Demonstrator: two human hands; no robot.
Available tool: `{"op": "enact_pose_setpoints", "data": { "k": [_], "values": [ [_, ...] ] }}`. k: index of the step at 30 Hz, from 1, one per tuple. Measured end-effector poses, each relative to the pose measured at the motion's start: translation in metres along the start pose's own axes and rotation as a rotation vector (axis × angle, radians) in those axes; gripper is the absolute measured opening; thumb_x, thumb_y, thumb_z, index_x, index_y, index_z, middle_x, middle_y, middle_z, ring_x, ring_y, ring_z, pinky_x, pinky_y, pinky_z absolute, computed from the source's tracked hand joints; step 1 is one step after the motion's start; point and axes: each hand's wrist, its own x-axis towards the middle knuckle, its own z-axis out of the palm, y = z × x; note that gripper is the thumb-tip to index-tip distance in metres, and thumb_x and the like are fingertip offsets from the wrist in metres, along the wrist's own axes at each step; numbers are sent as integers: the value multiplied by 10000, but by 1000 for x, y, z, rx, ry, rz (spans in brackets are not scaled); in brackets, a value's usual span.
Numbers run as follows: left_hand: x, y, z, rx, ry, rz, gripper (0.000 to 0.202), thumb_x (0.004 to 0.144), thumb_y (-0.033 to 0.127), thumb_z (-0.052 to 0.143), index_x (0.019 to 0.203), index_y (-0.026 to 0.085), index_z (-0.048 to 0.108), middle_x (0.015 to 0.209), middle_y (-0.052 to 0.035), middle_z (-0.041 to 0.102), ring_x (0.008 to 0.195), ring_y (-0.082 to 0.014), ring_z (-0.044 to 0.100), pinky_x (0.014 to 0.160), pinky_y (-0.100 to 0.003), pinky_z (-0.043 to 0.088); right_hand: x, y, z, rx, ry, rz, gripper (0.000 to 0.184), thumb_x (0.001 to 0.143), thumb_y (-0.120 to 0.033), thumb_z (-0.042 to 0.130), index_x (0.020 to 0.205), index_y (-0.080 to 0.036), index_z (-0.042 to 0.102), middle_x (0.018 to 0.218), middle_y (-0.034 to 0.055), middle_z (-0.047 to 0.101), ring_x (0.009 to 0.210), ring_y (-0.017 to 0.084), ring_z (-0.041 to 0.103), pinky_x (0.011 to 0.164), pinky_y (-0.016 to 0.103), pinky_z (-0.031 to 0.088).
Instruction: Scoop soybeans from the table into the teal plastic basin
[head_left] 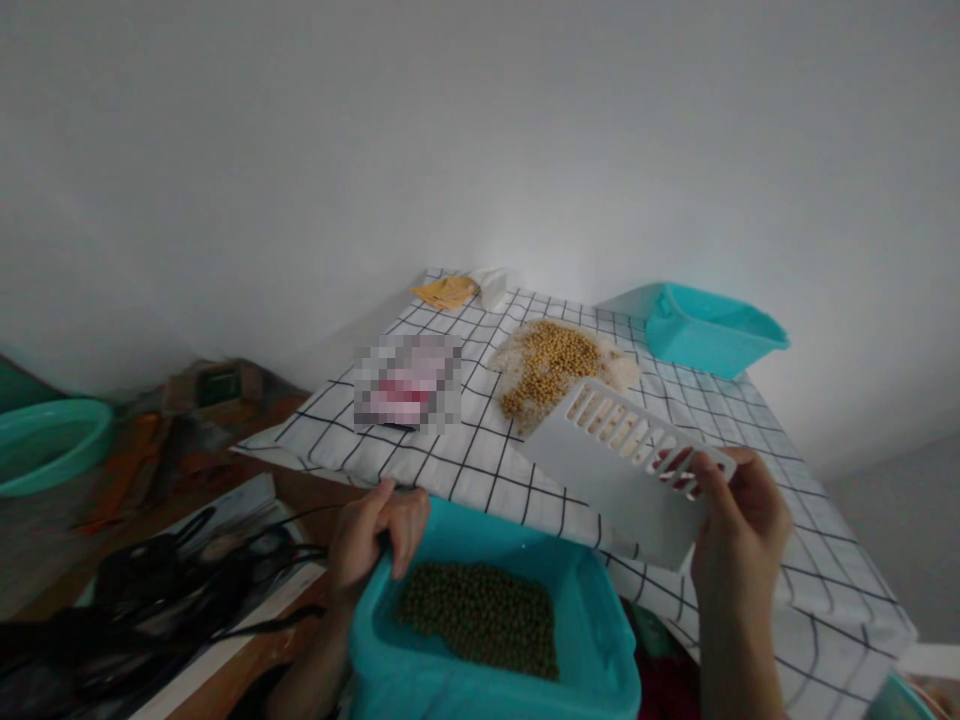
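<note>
My left hand [382, 535] is closed over the upper left rim of a turquoise plastic bin [600, 610], which sits at the near edge of the table. Small dark green beans [480, 620] cover the bin's floor. In my right hand [739, 510] is a thin white plastic panel with a row of slots [622, 470], pinched at its right end and held tilted over the tablecloth. Beyond the panel's far left edge lies a pile of yellow soybeans [551, 360], with pale, rice-like grains [619, 368] around it. The panel hides the pile's near right side.
A checked white cloth [480, 440] covers the table. A second turquoise bin [712, 335] stands at the back right. A blurred-out phone-like object [409, 385] lies left of the pile. Behind it is a folded yellow cloth [446, 292]. Black cables [225, 570] clutter the lower left.
</note>
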Motion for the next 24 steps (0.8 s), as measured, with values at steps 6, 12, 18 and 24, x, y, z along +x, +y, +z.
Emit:
{"op": "enact_pose_setpoints", "data": {
  "k": [6,12,18,24],
  "values": [
    [-1,-4,-6,-8,23,-17,742,1046,333,280,413,258,659,352,-15,520,386,-164,391,656,-411,328,-3,6,14,-132,-46,-37,241,851,-387,735,767,-190,625,725,16,694,663,172,634,622,277,442],
    [-1,-11,-18,28,-61,-17,755,1041,391,256,389,262,614,338,-29,513,378,-177,403,633,-420,354,4,11,2,-76,47,-41,241,833,-385,749,764,-188,629,723,20,695,656,176,632,609,272,430],
    [-4,-3,-26,26,-42,-40,746,1048,322,264,412,272,651,366,-25,547,402,-179,445,712,-408,400,-16,1,16,-34,-114,71,282,870,-401,720,721,-198,593,704,8,662,647,167,608,601,265,436],
    [0,-17,-32,90,-136,-22,731,1035,377,232,398,273,574,337,-29,526,360,-187,461,714,-437,426,-4,14,1,-51,19,28,268,851,-409,739,747,-190,624,766,20,706,674,168,619,603,266,430]
  ]
}}
